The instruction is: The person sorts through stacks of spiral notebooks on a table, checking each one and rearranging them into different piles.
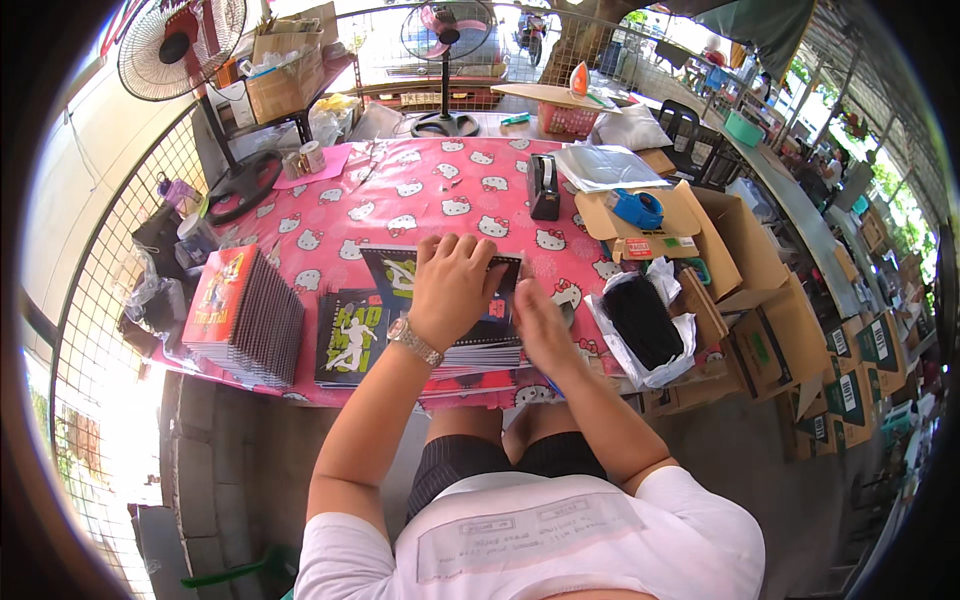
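Fingers (467,246) of the left hand (448,295) are spreading half-bent across a dark notebook (392,272) near the middle of the pink-covered table's (335,202) near edge; the right hand (545,325), loosely curling, is hovering by that notebook's right side, and whether either one is gripping, I can't tell! Red notebooks (238,310) are towering at the near left corner, while a black bundle (643,328) is lying in white wrapping toward the near right.
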`<action>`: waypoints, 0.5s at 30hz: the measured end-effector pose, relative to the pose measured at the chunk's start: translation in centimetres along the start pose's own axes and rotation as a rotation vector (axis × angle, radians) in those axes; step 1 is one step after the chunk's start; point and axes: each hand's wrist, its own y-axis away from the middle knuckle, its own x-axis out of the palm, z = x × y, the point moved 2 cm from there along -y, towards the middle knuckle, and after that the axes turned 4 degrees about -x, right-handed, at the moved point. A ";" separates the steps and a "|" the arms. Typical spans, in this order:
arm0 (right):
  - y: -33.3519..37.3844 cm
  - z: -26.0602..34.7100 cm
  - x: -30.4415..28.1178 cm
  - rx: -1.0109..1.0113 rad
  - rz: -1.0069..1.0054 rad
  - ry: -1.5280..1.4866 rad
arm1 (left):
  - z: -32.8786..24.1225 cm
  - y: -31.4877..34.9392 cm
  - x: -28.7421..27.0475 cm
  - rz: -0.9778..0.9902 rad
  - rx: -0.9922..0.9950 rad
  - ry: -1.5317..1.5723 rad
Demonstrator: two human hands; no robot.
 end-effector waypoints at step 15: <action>-4.8 4.8 -4.1 -0.611 0.055 0.367 | 0.6 -0.3 -0.4 0.034 0.043 0.134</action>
